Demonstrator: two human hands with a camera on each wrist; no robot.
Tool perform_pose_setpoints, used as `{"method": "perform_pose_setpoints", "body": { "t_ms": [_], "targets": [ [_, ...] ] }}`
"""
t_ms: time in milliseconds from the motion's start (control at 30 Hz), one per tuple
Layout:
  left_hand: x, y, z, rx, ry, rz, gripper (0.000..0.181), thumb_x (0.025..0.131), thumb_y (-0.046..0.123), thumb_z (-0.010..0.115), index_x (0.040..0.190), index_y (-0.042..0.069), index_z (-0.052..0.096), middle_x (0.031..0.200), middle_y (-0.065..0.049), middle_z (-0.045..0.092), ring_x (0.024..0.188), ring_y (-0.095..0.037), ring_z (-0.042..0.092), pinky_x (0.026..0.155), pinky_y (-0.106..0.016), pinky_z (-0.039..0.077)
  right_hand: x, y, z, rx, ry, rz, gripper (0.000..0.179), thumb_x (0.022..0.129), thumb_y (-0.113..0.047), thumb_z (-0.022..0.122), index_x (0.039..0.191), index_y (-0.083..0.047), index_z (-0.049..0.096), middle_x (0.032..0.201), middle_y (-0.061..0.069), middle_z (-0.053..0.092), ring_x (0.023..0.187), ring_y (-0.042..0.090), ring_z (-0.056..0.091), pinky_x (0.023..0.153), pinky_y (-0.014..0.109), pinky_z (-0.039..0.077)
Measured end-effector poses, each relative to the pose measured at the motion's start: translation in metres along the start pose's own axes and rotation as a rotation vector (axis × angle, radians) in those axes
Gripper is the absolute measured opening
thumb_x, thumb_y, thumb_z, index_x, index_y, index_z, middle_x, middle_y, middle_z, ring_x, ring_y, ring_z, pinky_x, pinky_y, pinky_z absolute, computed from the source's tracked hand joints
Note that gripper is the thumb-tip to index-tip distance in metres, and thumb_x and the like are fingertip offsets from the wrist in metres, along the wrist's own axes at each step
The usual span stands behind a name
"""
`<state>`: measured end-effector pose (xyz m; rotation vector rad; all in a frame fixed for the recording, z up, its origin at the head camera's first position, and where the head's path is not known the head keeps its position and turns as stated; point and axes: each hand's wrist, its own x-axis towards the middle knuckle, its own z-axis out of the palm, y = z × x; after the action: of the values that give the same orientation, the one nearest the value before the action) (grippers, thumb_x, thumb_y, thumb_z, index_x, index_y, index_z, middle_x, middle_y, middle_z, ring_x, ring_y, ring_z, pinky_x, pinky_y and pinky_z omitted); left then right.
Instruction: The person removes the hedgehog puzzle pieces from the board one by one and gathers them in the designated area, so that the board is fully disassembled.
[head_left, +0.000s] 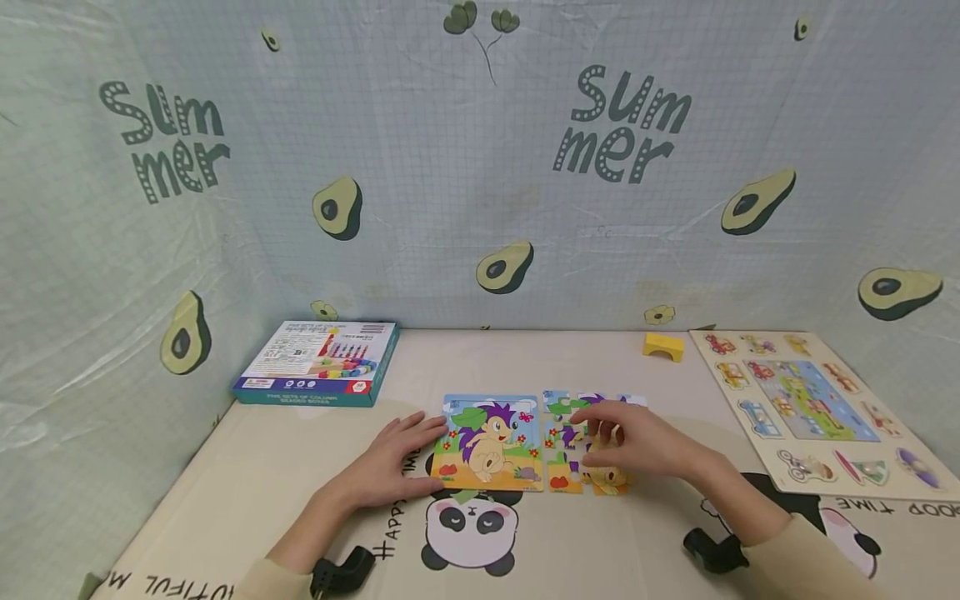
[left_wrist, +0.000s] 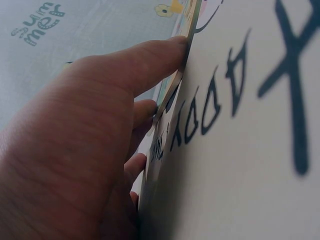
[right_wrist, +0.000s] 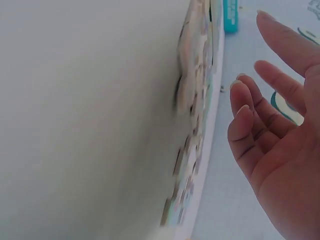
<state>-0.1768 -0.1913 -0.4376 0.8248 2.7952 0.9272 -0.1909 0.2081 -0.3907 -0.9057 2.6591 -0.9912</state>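
Observation:
A hedgehog picture board (head_left: 491, 442) lies flat on the table in the head view. My left hand (head_left: 392, 460) rests at its left side, thumb and index fingertip touching the edge; the left wrist view shows the thumb (left_wrist: 160, 55) against that edge. Right beside the board lie jigsaw pieces (head_left: 562, 450) of the same hedgehog picture, with gaps between some of them. Above these pieces hovers my right hand (head_left: 637, 437), hiding part of them. Its fingers are loosely bent, and the right wrist view shows the hand (right_wrist: 280, 120) holding nothing, apart from the pieces.
At the back left lies a flat game box (head_left: 318, 364). A yellow arch block (head_left: 663, 346) stands at the back right, near a large wooden picture puzzle board (head_left: 817, 408). A printed curtain (head_left: 420, 150) rises behind the table (head_left: 465, 358).

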Motion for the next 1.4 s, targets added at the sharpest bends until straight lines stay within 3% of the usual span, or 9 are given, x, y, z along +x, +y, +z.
{"method": "perform_pose_setpoints", "body": {
  "t_ms": [333,700,1100,1400],
  "targets": [
    [-0.001,0.0,0.0,-0.001,-0.001,-0.001,0.078,0.084,0.051,0.073,0.149,0.014,0.052,0.157,-0.003,0.042,0.15,-0.035,0.02,0.12,-0.06,0.008,0.026,-0.013,0.014,0.051,-0.03,-0.045,0.048,0.088,-0.029,0.081,0.128,-0.007,0.065,0.1,0.003,0.062,0.085,0.016,0.058,0.072,0.027,0.053],
    [-0.003,0.001,-0.001,-0.006,-0.003,-0.014,0.078,0.084,0.051,0.073,0.149,0.015,0.052,0.157,-0.003,0.042,0.151,-0.035,0.019,0.119,-0.061,0.008,0.055,-0.028,0.036,0.046,-0.12,-0.021,0.051,0.086,-0.031,0.083,0.127,-0.007,0.065,0.1,0.0,0.061,0.084,0.018,0.057,0.072,0.028,0.054],
    [-0.001,0.003,-0.001,-0.009,-0.01,-0.029,0.079,0.083,0.051,0.074,0.15,0.016,0.051,0.158,-0.001,0.041,0.151,-0.034,0.018,0.119,-0.061,0.009,0.062,-0.037,0.046,-0.042,-0.15,0.028,0.038,0.083,-0.031,0.085,0.112,-0.011,0.069,0.094,-0.004,0.058,0.084,0.017,0.054,0.073,0.03,0.051],
    [-0.001,0.002,-0.002,-0.002,-0.009,-0.025,0.079,0.083,0.051,0.073,0.15,0.016,0.051,0.158,-0.001,0.041,0.151,-0.033,0.018,0.12,-0.06,0.007,0.063,-0.041,0.049,-0.086,-0.154,0.047,0.04,0.08,-0.032,0.087,0.109,-0.012,0.067,0.094,-0.004,0.056,0.086,0.016,0.052,0.077,0.031,0.051]
  ]
}}
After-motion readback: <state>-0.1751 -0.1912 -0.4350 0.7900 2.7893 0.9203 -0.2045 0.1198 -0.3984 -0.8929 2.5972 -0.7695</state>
